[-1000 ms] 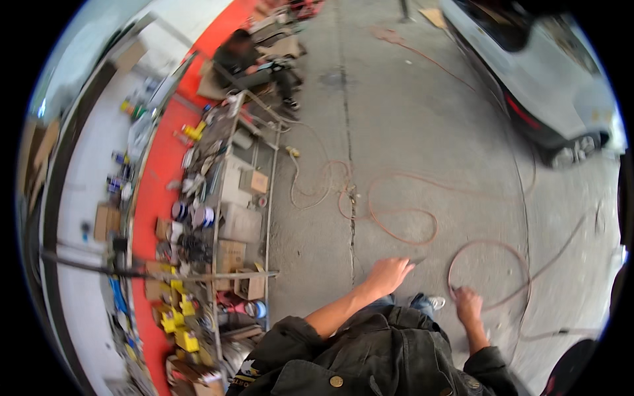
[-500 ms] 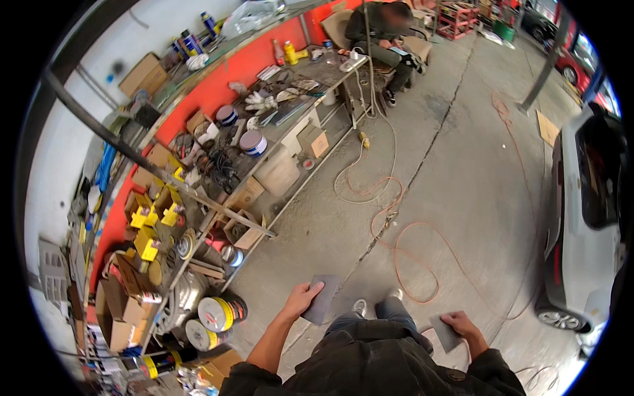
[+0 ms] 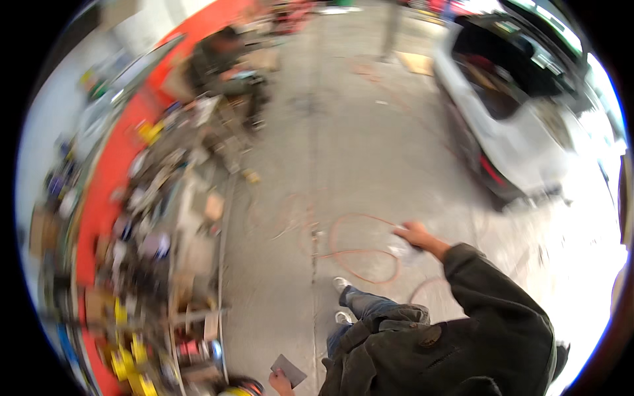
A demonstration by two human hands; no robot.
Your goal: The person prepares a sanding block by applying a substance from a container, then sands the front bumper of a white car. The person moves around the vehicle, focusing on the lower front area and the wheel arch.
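Observation:
At the bottom edge, my left hand (image 3: 280, 382) is closed on the edge of a thin dark grey sheet (image 3: 289, 370), which looks like sandpaper. My right arm reaches forward. The right hand (image 3: 419, 236) at its end is closed around another thin grey sheet (image 3: 407, 251), smeared by motion and hard to tell from the floor. An orange hose (image 3: 365, 277) lies looped on the concrete just beyond and below that hand.
A cluttered workbench (image 3: 188, 224) with cans, boxes and gloves runs along the left. A seated person (image 3: 221, 69) is at its far end. On the right stands a silver car (image 3: 522, 145) with its rear open. A post (image 3: 391, 33) rises at the back.
My view has turned right, bringing the silver car further in. My right arm has stretched out forward with its sheet, while my left hand sits lower, near the bottom edge.

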